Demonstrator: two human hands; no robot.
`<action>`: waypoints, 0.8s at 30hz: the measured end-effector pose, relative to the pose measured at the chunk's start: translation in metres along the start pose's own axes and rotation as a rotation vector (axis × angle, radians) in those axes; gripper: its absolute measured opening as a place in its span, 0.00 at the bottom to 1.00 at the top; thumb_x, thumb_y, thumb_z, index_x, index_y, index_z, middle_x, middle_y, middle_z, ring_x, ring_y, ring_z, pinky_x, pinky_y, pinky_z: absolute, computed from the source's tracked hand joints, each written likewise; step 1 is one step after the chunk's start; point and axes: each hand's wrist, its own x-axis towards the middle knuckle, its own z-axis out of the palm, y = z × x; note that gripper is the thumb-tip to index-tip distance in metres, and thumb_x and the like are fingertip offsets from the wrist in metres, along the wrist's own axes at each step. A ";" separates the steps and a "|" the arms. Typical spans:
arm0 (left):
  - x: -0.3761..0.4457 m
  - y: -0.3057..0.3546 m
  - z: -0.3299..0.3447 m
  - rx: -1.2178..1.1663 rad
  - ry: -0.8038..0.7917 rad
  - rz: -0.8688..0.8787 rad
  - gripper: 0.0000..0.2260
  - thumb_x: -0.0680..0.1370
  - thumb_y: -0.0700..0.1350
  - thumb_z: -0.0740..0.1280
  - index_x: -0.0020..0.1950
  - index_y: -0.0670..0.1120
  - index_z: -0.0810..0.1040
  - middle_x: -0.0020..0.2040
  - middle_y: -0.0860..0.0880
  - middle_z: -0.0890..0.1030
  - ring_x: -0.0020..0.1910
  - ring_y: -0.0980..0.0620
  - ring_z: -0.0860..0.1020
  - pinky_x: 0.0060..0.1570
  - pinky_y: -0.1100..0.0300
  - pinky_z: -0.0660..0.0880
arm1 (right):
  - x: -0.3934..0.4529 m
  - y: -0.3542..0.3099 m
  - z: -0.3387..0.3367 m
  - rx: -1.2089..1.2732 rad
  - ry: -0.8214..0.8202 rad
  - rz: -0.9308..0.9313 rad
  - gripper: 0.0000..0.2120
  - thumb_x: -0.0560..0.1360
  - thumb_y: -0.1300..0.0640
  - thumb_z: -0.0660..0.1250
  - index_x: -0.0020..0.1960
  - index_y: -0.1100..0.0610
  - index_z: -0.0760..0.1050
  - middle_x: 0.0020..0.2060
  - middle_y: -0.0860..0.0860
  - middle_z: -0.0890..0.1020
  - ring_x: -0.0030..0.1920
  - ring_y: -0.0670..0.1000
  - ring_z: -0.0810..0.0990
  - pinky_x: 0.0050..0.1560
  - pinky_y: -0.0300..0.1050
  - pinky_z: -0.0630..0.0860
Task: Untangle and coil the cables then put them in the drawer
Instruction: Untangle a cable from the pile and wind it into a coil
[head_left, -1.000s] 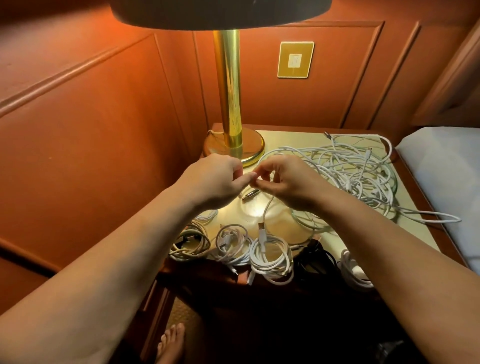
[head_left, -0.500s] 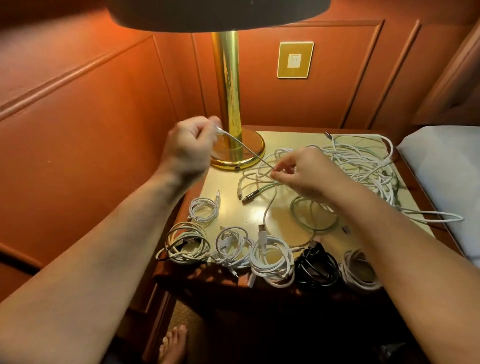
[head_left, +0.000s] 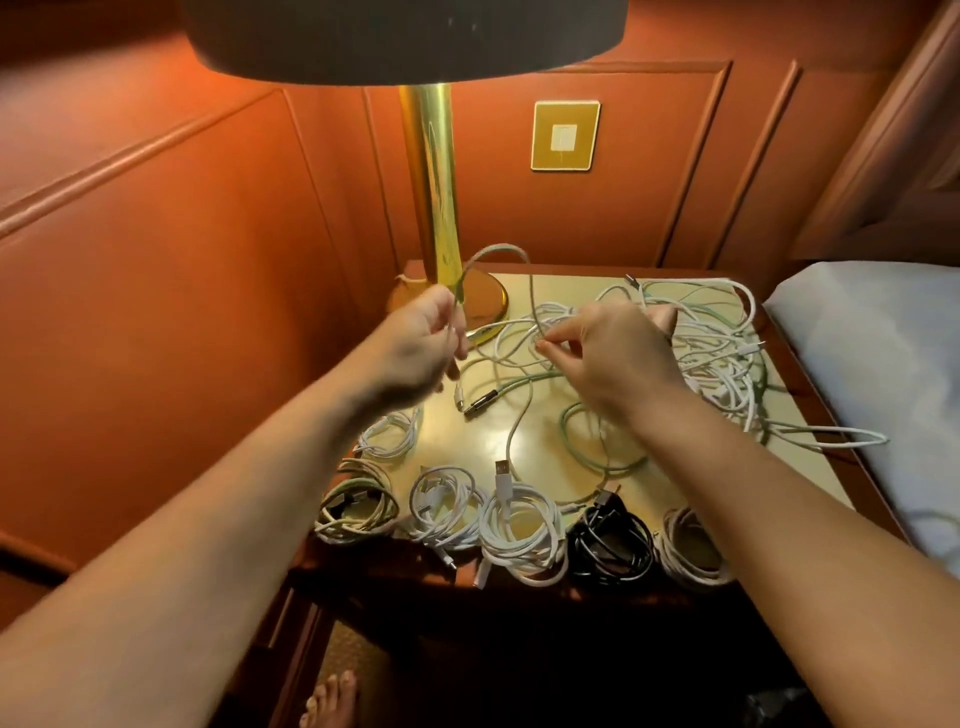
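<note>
Head view, left hand (head_left: 423, 348) pinching a thin looped cable (head_left: 493, 254), right hand (head_left: 613, 358) pinching smooth white cords in the tangle (head_left: 711, 343), round coils (head_left: 522, 535) on the shiny table (head_left: 550, 436).

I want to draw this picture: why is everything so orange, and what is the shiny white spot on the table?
Head view: the lamp right above throws warm light, tinting the walls orange; the spot is its glare on the glossy table; the table's front edge sits in dark shadow; the wide lens bends the wall panels; the left hand looks slightly blurred.
</note>
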 end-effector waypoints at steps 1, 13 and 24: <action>0.002 0.002 0.009 0.011 -0.013 0.011 0.09 0.85 0.39 0.55 0.48 0.46 0.70 0.44 0.45 0.76 0.41 0.47 0.74 0.40 0.51 0.74 | -0.002 -0.001 0.000 0.015 0.012 -0.007 0.10 0.80 0.41 0.68 0.54 0.42 0.86 0.44 0.44 0.84 0.56 0.53 0.76 0.54 0.54 0.58; 0.026 0.032 0.059 0.182 0.067 0.050 0.13 0.85 0.53 0.61 0.42 0.50 0.67 0.37 0.51 0.73 0.37 0.52 0.70 0.35 0.53 0.65 | -0.014 0.003 -0.005 0.004 0.014 -0.060 0.12 0.82 0.42 0.64 0.50 0.45 0.85 0.40 0.43 0.74 0.52 0.52 0.74 0.47 0.50 0.52; 0.036 0.043 0.054 0.094 0.347 0.225 0.16 0.86 0.49 0.57 0.40 0.50 0.74 0.37 0.49 0.77 0.37 0.49 0.75 0.38 0.52 0.72 | -0.007 0.018 -0.007 0.054 -0.024 0.013 0.11 0.81 0.40 0.66 0.55 0.43 0.84 0.51 0.44 0.84 0.54 0.51 0.78 0.54 0.51 0.62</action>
